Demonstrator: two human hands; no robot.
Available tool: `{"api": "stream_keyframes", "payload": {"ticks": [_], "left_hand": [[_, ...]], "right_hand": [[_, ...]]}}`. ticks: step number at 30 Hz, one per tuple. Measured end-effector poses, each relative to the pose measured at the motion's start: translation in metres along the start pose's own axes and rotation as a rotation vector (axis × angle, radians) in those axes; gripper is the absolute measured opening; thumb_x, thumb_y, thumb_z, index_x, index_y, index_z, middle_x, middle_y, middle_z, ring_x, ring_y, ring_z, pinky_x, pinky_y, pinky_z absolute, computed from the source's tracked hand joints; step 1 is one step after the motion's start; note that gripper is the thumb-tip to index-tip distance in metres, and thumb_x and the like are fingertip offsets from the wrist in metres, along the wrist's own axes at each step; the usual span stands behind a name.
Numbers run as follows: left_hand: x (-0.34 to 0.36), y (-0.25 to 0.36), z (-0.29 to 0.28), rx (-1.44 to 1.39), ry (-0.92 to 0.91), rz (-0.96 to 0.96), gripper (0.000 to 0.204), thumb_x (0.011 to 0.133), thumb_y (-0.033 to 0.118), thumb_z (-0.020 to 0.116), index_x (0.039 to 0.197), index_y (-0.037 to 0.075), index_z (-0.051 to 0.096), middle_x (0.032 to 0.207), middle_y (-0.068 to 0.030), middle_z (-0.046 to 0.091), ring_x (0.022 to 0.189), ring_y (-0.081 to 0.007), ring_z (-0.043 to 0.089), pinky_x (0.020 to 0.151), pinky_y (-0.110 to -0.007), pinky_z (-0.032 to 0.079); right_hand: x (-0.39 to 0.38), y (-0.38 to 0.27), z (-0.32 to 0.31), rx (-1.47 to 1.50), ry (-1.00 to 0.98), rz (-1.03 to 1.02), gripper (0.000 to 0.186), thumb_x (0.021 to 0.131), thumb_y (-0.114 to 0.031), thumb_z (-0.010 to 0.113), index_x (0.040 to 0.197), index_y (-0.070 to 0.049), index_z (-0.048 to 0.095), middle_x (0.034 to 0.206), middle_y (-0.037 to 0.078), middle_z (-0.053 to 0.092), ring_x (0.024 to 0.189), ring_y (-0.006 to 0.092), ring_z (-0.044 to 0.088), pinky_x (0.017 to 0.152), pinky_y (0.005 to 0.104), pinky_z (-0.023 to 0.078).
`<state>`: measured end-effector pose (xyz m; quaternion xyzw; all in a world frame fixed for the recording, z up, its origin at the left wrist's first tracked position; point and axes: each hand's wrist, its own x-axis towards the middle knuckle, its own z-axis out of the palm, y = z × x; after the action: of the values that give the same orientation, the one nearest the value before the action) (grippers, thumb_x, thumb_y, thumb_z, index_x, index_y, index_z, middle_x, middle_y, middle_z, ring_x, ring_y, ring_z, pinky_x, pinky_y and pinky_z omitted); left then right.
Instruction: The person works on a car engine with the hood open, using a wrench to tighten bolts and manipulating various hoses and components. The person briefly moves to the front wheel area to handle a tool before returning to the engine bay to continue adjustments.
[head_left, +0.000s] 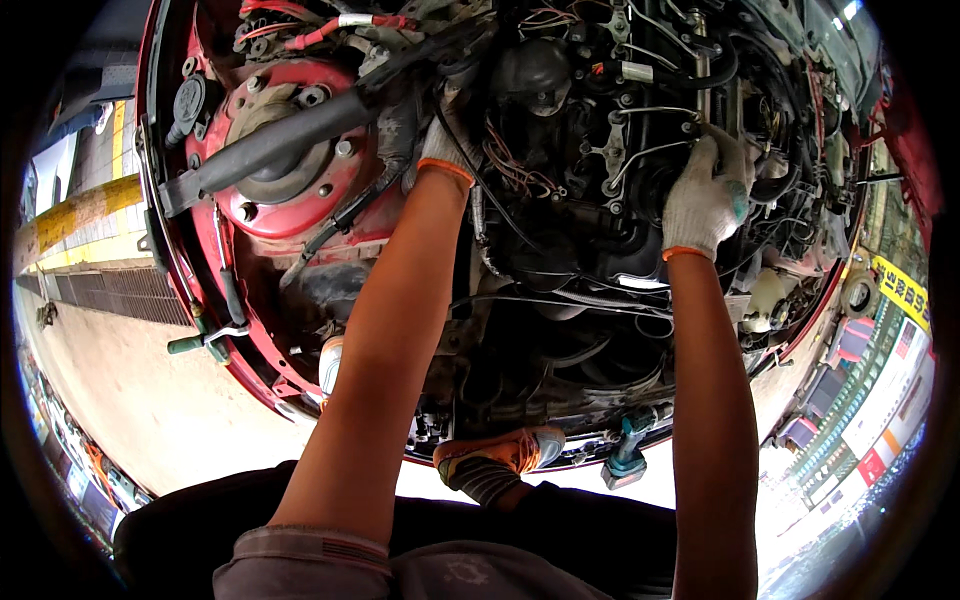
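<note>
My left hand (452, 135), in a pale knit glove with an orange cuff, reaches down beside a thick black hose (285, 140) and dark cables. Its fingers are hidden among them. My right hand (708, 195), gloved the same way, is over the right side of the engine (565, 190), at the lower end of an upright metal rail (703, 85). Its fingers are bent and pressed together there; what they hold is hidden. Thin metal pipes (650, 150) run from the rail towards the engine's middle, just left of this hand.
A red strut tower (245, 190) stands left. A green-handled tool (205, 340) rests on the car's left edge. A teal cordless power tool (627, 452) lies at the front edge beside my orange shoe (515, 450). Loose cables (560, 298) cross the engine bay.
</note>
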<state>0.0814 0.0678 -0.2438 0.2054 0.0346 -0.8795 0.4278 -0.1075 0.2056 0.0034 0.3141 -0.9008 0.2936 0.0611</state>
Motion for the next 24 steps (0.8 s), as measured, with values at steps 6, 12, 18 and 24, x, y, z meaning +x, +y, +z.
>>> {"api": "stream_keyframes", "payload": {"ticks": [6,12,18,24], "left_hand": [[-0.036,0.015,0.074,0.255,0.246,0.098,0.054,0.104,0.040,0.062,0.148,0.008,0.055,0.148,-0.0106,0.056,0.130,-0.0262,0.057,0.106,-0.044,0.053],[-0.028,0.025,0.024,0.197,0.130,0.108,0.034,0.097,0.024,0.075,0.128,0.016,0.064,0.102,-0.0013,0.062,0.091,-0.0219,0.059,0.087,-0.045,0.055],[-0.034,0.018,0.047,0.407,0.221,0.188,0.040,0.100,0.021,0.071,0.138,0.015,0.061,0.137,-0.0069,0.063,0.118,-0.0243,0.063,0.099,-0.043,0.057],[-0.043,-0.001,0.095,0.387,0.271,0.178,0.044,0.106,0.024,0.059,0.148,0.010,0.054,0.143,-0.0084,0.060,0.122,-0.0272,0.063,0.102,-0.041,0.056]], "right_hand": [[0.002,-0.001,0.001,0.041,0.038,-0.067,0.021,0.098,-0.020,0.063,0.107,-0.009,0.077,0.116,0.012,0.067,0.111,0.0298,0.064,0.099,0.0414,0.052],[0.001,-0.009,0.004,0.065,0.030,-0.053,0.020,0.097,-0.019,0.063,0.105,-0.008,0.077,0.117,0.012,0.067,0.112,0.0309,0.063,0.100,0.0432,0.050],[0.003,-0.006,0.002,0.045,0.011,-0.022,0.019,0.098,-0.018,0.063,0.106,-0.009,0.077,0.117,0.013,0.067,0.114,0.0316,0.063,0.100,0.0437,0.050],[0.002,-0.001,-0.001,0.044,0.027,-0.002,0.019,0.098,-0.019,0.063,0.106,-0.010,0.077,0.117,0.012,0.068,0.113,0.0315,0.063,0.100,0.0434,0.050]]}}
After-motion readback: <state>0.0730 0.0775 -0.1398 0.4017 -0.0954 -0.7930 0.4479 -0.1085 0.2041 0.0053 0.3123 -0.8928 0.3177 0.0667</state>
